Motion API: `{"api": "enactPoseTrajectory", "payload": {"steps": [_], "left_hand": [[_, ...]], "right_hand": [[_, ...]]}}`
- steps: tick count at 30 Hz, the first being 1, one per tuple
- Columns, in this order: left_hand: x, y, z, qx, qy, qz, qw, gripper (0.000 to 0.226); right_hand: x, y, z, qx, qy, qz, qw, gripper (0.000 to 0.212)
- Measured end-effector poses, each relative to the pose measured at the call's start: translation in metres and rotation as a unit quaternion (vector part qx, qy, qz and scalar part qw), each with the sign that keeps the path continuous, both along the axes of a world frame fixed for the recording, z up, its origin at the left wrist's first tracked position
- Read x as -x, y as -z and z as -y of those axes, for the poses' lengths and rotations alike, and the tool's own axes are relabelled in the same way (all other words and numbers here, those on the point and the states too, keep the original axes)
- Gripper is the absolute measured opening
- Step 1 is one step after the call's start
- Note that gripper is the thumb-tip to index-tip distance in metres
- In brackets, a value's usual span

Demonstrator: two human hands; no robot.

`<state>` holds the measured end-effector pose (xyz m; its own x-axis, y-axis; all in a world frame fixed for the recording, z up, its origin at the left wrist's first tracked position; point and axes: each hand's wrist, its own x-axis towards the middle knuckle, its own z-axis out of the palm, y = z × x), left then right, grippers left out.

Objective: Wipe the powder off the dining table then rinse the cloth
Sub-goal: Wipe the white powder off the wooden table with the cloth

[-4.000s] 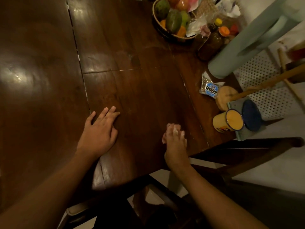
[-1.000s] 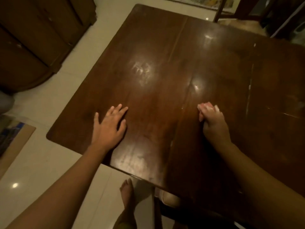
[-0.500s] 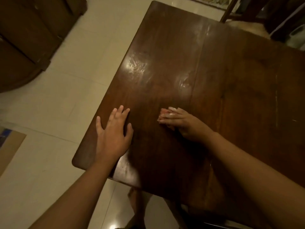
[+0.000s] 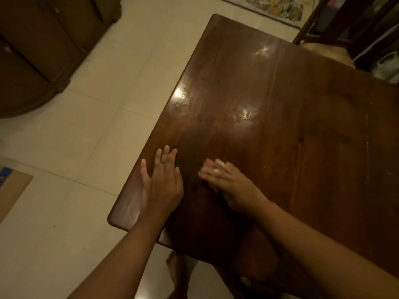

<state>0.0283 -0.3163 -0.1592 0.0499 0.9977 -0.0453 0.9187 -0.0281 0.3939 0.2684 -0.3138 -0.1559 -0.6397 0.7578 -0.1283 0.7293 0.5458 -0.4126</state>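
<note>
- Left hand (image 4: 160, 186) and right hand (image 4: 232, 183): no gloves, rings or watch.
- Forearms: sleeveless to the frame edge.
- Foot (image 4: 173, 269) at 6 o'clock: unshod.

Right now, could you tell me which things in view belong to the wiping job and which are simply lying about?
Job:
dining table
cloth, bunched under the right hand
left hand, flat on the table

Lying about:
cabinet
chair
cardboard on the floor

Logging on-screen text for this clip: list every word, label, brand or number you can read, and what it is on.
None can be read.
Patterned mat on the floor at the top: colours only, too blurred for any lettering.
Brown cardboard piece with a blue patch at the left edge: no legible print.
Dark wooden dining table: no text.
</note>
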Motion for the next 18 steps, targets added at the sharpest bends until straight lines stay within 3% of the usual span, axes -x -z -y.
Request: {"api": "enactPoseTrajectory", "payload": {"steps": [3, 6, 9, 11, 15, 18], "left_hand": [[0.001, 0.002, -0.002, 0.003, 0.005, -0.012, 1.0, 0.052], [0.002, 0.001, -0.005, 0.023, 0.004, 0.0, 1.0, 0.052], [0.015, -0.003, -0.01, 0.027, 0.032, 0.008, 0.999, 0.051], [0.036, -0.005, -0.013, 0.04, 0.068, 0.012, 0.997, 0.052], [0.069, -0.002, 0.0, 0.044, 0.01, 0.033, 0.998, 0.05], [0.063, 0.0, 0.009, 0.026, -0.012, 0.04, 0.999, 0.047]], "right_hand": [[-0.05, -0.008, 0.022, 0.045, -0.033, 0.003, 0.998, 0.072], [-0.065, -0.013, 0.005, 0.027, 0.122, -0.011, 0.992, 0.076], [-0.027, -0.012, -0.035, 0.007, 0.32, -0.024, 0.947, 0.069], [0.008, -0.009, -0.063, -0.033, 0.381, -0.01, 0.924, 0.055], [0.076, 0.002, -0.106, -0.074, 0.343, -0.01, 0.936, 0.044], [0.119, 0.003, -0.117, -0.079, 0.161, -0.046, 0.983, 0.047]]}}
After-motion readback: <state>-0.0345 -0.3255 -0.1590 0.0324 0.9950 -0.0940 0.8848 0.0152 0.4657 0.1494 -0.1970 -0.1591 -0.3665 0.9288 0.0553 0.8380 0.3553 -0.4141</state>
